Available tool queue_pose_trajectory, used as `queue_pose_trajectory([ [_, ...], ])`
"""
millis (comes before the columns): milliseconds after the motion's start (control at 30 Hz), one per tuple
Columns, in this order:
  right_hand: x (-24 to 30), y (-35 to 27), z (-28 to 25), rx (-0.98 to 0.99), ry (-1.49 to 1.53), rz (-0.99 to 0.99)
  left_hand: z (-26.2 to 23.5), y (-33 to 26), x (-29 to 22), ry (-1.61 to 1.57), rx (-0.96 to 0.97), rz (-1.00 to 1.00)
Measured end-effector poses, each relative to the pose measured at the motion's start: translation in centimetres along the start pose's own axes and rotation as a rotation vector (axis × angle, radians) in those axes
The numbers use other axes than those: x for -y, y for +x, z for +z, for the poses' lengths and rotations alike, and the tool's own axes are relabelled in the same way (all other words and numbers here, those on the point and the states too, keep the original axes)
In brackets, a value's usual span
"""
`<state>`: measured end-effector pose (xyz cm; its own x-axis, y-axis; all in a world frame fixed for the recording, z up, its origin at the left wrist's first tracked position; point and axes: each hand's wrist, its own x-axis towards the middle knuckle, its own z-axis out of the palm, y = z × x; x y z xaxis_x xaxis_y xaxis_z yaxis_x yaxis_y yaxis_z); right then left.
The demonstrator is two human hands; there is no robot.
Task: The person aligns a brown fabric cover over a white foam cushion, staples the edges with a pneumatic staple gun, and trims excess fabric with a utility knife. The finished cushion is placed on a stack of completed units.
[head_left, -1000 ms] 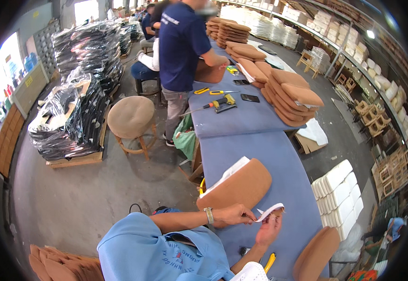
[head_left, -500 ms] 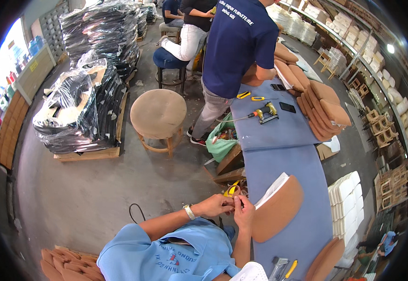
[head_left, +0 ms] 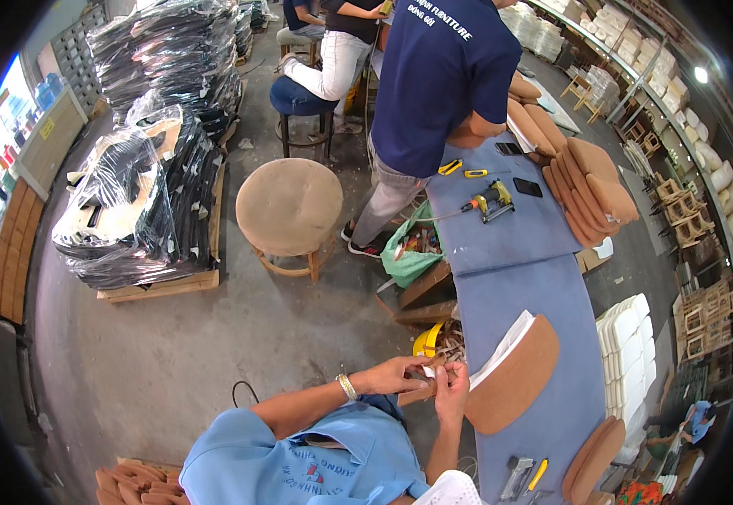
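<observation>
Close together beside the table edge, my left hand (head_left: pixel 393 375) and my right hand (head_left: pixel 451 389) both pinch a small brown upholstery scrap (head_left: pixel 418 394). A bit of white shows between the fingers. Just to the right, a curved brown upholstered panel (head_left: pixel 514 379) lies on the blue padded table (head_left: pixel 552 438), with white material (head_left: pixel 505 343) along its upper left edge. Below my hands stands a yellow bucket (head_left: pixel 427 338) with brown scraps in it.
A staple gun (head_left: pixel 518 476) and yellow cutter (head_left: pixel 538 475) lie at the near end. Farther along are a second pneumatic stapler (head_left: pixel 490 200), phones (head_left: pixel 528 188) and stacked brown cushions (head_left: pixel 589 189). A co-worker in navy (head_left: pixel 442 84) stands at the far end; a round stool (head_left: pixel 289 206) stands left.
The brown scrap has been turned and spread between my fingers, so more of it and a white bit show. The view has shifted slightly, and the yellow bucket's contents show more.
</observation>
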<state>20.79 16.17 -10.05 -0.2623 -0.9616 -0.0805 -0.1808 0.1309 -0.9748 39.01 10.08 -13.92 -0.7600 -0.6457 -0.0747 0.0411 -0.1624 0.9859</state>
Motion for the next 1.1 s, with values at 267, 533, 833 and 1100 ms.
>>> queue_pose_trajectory([
  [267, -4.0, -0.3, -0.5, -0.019, -0.213, 0.101, 0.5, 0.5, 0.0, -0.325, -0.012, -0.203],
  [533, -5.9, -1.2, -1.0, -0.354, 0.108, 0.138, 2.3, 1.2, -1.6, -0.311, 0.086, -0.283],
  [833, -6.0, -2.4, 0.8, -0.04, -0.069, 0.143, 2.2, 1.8, 1.3, -0.071, -0.253, -0.236],
  [1100, -9.5, -6.1, 0.8, -0.056, -0.057, 0.264, 3.9, 0.6, 3.4, -0.216, -0.012, -0.462],
])
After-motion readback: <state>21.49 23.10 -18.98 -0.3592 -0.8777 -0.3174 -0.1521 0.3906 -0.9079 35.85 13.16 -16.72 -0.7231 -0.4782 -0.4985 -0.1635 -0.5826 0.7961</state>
